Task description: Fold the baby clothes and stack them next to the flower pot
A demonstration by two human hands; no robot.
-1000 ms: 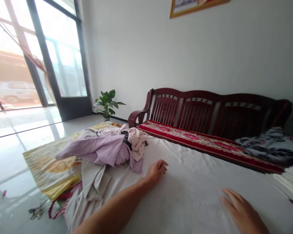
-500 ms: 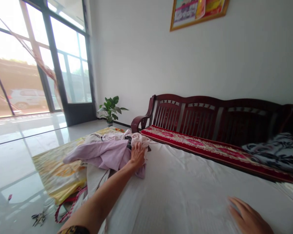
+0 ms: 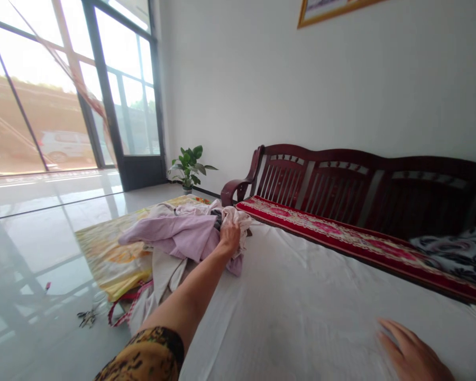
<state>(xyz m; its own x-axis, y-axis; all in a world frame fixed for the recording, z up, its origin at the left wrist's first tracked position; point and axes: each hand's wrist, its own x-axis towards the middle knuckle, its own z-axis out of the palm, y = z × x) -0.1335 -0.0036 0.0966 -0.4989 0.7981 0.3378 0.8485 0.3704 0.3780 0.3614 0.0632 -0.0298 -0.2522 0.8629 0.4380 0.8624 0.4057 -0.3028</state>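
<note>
My left hand [image 3: 230, 237] reaches forward with its fingers closed on a pale pink garment [image 3: 241, 216] at the right end of a pile of clothes. Beside it, a lilac garment [image 3: 178, 233] lies draped across the pile, with a fold hanging just below my wrist. Dark cloth shows between these two. At the lower right, my right hand [image 3: 414, 352] holds nothing, its fingers apart over the white sheet [image 3: 301, 296] that covers the surface in front of me. Whether it touches the sheet I cannot tell.
A dark red wooden bench [image 3: 333, 174] with a floral red cushion [image 3: 313, 225] runs behind the sheet; a patterned blanket [image 3: 460, 251] lies on it. Left are a yellow cloth [image 3: 119, 254], a checked strap [image 3: 129, 312], a small dark cluster [image 3: 87, 317] on the floor and a potted plant [image 3: 188, 166].
My left fingers, earlier spread flatter on the pale pink garment, are now curled into it. The view has turned left and tilted down, and more of my left sleeve shows.
</note>
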